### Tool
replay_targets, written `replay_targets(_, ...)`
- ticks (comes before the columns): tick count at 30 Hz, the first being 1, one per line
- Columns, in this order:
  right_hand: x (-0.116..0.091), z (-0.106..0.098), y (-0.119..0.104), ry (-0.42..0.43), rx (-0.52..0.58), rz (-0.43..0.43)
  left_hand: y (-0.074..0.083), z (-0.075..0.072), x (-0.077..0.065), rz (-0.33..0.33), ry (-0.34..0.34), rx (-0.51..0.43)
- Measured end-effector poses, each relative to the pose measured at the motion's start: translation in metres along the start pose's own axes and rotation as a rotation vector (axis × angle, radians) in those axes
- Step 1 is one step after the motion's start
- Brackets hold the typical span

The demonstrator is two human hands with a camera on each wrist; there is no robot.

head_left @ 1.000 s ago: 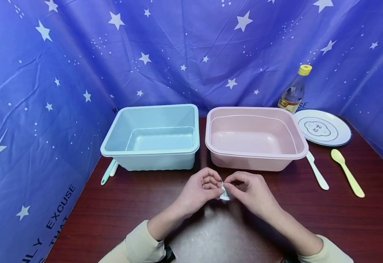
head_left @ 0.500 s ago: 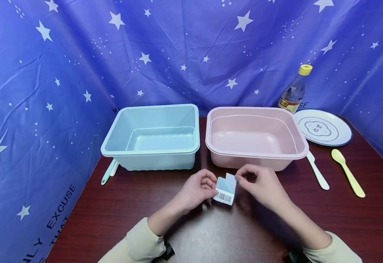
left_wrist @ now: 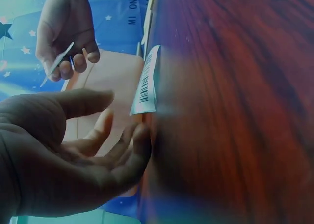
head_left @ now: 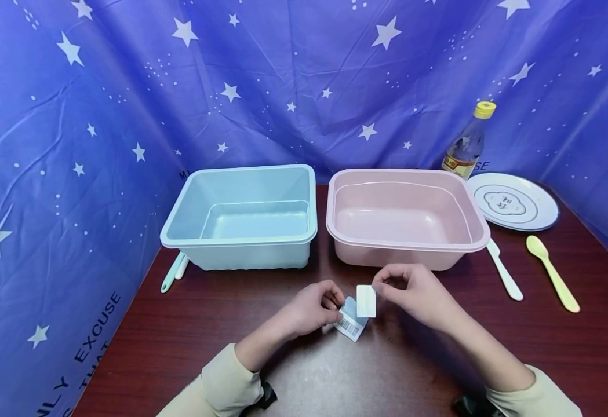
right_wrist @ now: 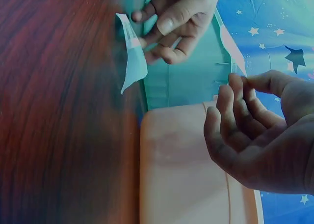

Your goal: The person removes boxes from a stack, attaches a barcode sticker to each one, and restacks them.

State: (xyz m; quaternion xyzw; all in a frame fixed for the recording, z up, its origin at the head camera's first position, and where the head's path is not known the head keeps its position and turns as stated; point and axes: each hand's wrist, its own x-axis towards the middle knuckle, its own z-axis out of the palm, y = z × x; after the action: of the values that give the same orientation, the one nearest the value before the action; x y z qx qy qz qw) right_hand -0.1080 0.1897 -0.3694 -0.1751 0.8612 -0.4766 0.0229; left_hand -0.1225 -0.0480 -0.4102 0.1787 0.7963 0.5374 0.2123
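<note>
My right hand (head_left: 421,298) pinches a thin white rectangular pad (head_left: 366,301) by its edge, between thumb and forefinger. Below and left of it is a torn sachet (head_left: 352,330), pale blue with a barcode on white. My left hand (head_left: 306,313) is beside the sachet, which overlaps its fingertips in the head view. In the left wrist view, a gap shows between thumb and fingers, and the sachet (left_wrist: 145,84) lies beyond them, close over the table. The right wrist view shows the pad (right_wrist: 231,44) held up, apart from the sachet (right_wrist: 135,62).
A light blue basin (head_left: 246,255) and a pink basin (head_left: 392,255) stand behind the hands. At the right are a white knife (head_left: 504,272), a yellow spoon (head_left: 553,275), a plate (head_left: 538,202) and a yellow-capped bottle (head_left: 465,145). Two handles (head_left: 170,275) stick out at the left.
The pad has come out of the sachet and is now apart from it in my right hand, which has moved right. The sachet has tilted and dropped lower as my left fingers loosened.
</note>
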Motion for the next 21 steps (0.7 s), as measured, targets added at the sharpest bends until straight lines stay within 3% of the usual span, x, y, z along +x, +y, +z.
replay_targets(2, 0.0, 0.0, 0.0, -0.064, 0.057, 0.008, 0.001, 0.0, 0.001, 0.057, 0.043, 0.075)
replay_targets(4, 0.0, 0.0, 0.0, -0.129, 0.125, 0.013, 0.003, 0.001, 0.002, 0.12, 0.062, 0.083)
replay_targets(10, -0.001, 0.003, 0.002, -0.252, 0.254, 0.012, 0.008, 0.004, 0.001, 0.269, -0.016, -0.111)
replay_targets(16, -0.001, 0.008, 0.004, -0.305, 0.345, 0.058, 0.01, 0.005, -0.001, 0.328, -0.066, -0.154)
replay_targets(21, 0.0, 0.01, 0.006, -0.337, 0.373, 0.042, 0.012, 0.005, -0.002, 0.343, -0.038, -0.135)
